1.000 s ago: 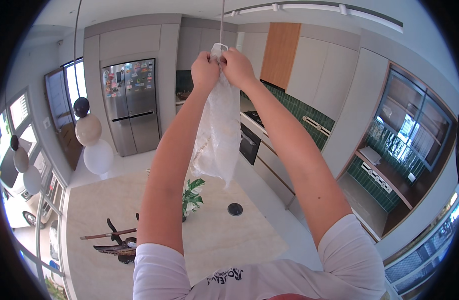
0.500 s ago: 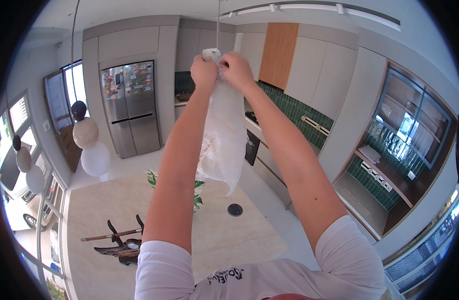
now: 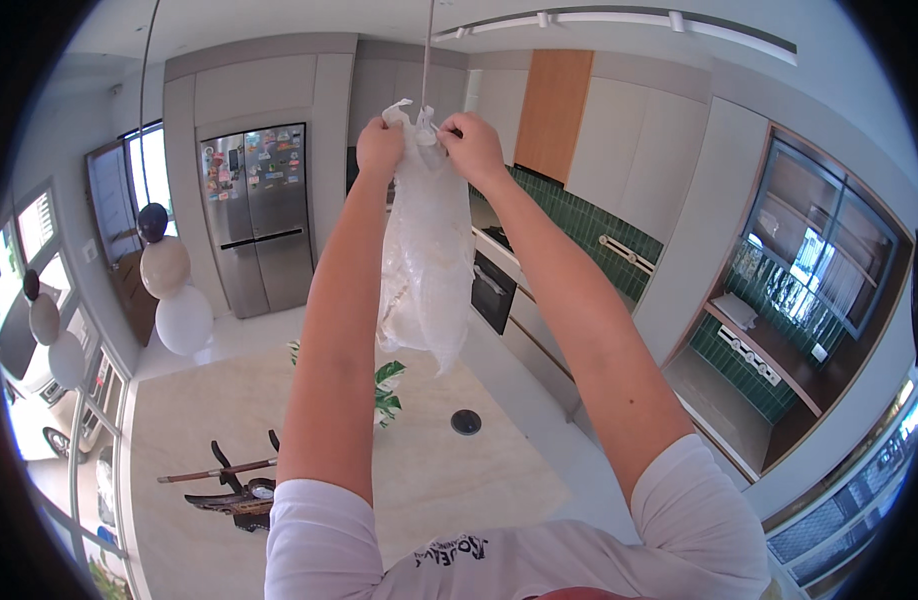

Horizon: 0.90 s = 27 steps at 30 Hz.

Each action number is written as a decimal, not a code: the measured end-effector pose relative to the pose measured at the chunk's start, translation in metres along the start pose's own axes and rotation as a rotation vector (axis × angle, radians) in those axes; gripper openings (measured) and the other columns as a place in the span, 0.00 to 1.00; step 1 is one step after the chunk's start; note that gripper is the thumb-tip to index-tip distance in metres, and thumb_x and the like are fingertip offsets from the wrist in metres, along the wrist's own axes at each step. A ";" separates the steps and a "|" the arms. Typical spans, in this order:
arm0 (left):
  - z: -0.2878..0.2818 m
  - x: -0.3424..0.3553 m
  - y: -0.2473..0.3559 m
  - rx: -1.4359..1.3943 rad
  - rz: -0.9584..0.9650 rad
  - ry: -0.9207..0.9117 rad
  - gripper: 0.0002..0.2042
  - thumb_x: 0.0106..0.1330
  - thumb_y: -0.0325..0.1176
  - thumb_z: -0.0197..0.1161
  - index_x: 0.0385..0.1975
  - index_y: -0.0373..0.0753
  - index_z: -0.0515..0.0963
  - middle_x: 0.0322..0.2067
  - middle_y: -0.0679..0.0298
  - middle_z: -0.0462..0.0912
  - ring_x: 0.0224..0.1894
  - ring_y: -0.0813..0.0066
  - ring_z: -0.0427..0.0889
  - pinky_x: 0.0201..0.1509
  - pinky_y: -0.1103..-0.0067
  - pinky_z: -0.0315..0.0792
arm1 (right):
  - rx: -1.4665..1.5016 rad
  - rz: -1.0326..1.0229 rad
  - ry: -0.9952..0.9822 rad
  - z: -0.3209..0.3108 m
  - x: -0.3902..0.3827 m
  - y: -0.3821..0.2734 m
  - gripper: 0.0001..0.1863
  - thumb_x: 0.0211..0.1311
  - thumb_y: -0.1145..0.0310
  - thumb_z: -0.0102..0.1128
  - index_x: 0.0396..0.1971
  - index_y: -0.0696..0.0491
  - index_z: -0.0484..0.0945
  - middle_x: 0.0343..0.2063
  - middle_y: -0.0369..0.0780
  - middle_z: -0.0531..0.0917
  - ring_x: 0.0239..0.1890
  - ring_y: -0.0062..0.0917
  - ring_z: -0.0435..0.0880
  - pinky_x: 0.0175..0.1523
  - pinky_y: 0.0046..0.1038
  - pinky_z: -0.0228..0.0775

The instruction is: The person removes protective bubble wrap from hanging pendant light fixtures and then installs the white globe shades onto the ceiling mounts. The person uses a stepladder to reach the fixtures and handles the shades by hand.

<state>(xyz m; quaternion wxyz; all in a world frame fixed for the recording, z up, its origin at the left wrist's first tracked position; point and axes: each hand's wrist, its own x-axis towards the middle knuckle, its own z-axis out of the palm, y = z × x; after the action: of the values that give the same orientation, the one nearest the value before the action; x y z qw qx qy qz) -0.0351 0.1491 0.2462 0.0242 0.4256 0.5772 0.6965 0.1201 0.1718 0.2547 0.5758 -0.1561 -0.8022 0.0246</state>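
A translucent white plastic wrap [image 3: 424, 260], crinkled like bubble wrap, hangs around something at the lower end of a thin ceiling cord [image 3: 428, 60]; what it covers is hard to make out. My left hand [image 3: 380, 148] is raised and pinches the wrap's torn-looking top edge on the left. Opposite it, my right hand [image 3: 471, 150] has its fingertips closed on the top edge at the right, beside the cord. Both arms reach up in front of me, above the stone-topped table.
The beige table [image 3: 499, 470] holds a plant [image 3: 387, 395], a dark ornament [image 3: 237, 500] and a round black disc [image 3: 466, 422]. Pendant globes [image 3: 184, 320] hang left. A refrigerator [image 3: 254, 220], cabinets [image 3: 619, 140] and an oven [image 3: 491, 295] stand behind.
My hands have moved slightly left and lower and are farther apart, pulling the wrap's top wider. The wrap's top now shows two separated peaks around the cord.
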 end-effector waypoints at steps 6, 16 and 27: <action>-0.009 -0.010 -0.001 -0.429 -0.115 -0.271 0.11 0.64 0.39 0.49 0.38 0.39 0.70 0.30 0.67 0.75 0.27 0.77 0.73 0.33 0.80 0.67 | 0.143 0.193 0.019 0.004 0.004 0.010 0.08 0.50 0.70 0.56 0.28 0.59 0.77 0.22 0.41 0.79 0.24 0.25 0.78 0.32 0.25 0.68; -0.024 -0.024 -0.002 -0.537 -0.148 -0.305 0.11 0.64 0.39 0.47 0.37 0.39 0.71 0.33 0.66 0.74 0.35 0.77 0.73 0.43 0.78 0.67 | 0.111 0.269 0.036 0.022 0.025 0.022 0.09 0.50 0.70 0.57 0.27 0.62 0.77 0.22 0.41 0.79 0.24 0.24 0.79 0.31 0.26 0.70; -0.045 -0.038 0.008 -0.873 -0.123 -0.661 0.09 0.61 0.36 0.50 0.38 0.40 0.71 0.32 0.68 0.76 0.34 0.78 0.74 0.42 0.81 0.66 | 0.665 0.424 -0.160 -0.018 0.020 -0.001 0.12 0.47 0.67 0.51 0.31 0.55 0.79 0.31 0.35 0.78 0.34 0.23 0.76 0.39 0.29 0.67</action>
<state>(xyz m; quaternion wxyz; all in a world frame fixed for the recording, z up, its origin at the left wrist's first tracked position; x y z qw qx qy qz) -0.0353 0.0916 0.2326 0.4189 0.5377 0.2202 0.6978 0.1308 0.1736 0.2795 0.5129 -0.1210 -0.7427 0.4131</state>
